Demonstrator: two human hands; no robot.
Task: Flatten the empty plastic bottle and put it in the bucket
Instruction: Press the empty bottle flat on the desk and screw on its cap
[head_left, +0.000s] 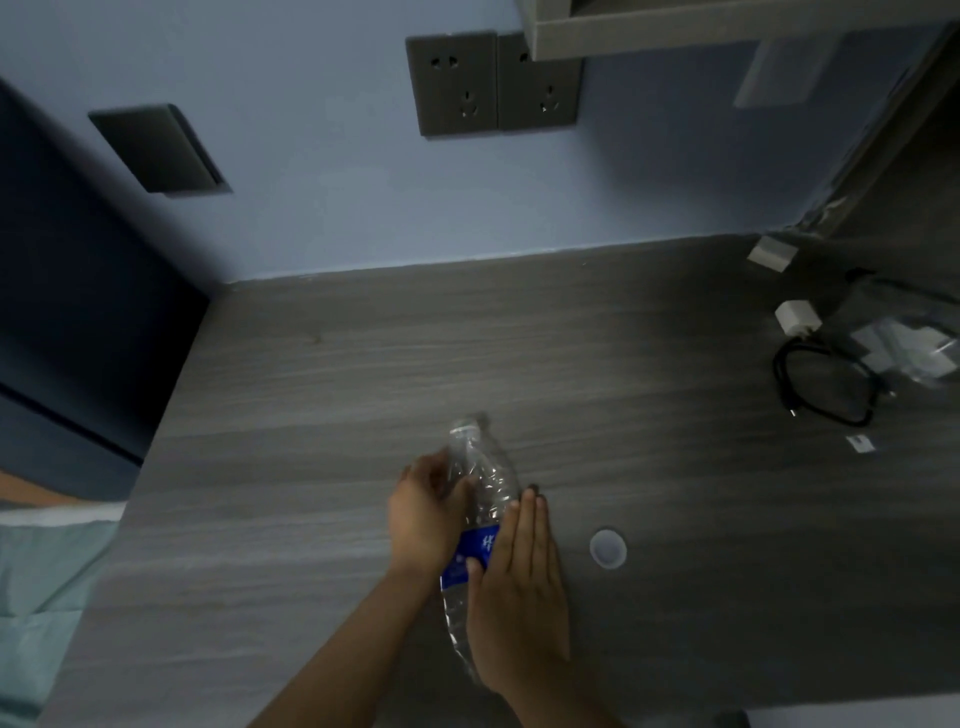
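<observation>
A clear plastic bottle (480, 478) with a blue label lies on the grey wood-grain desk (311, 415), its open neck pointing away from me. My left hand (423, 514) wraps around the bottle's upper part from the left. My right hand (519, 587) lies flat with straight fingers over the label and lower body, pressing it against the desk. The bottle's lower end is partly hidden under my right hand. A white cap (608, 548) lies on the desk just right of my right hand. No bucket is in view.
At the desk's right end lie a white charger plug (797, 317), a coiled black cable (826, 384) and a clear plastic bag (909, 348). Wall sockets (493, 83) sit above the desk. A bed with pale green bedding (36, 597) lies to the left.
</observation>
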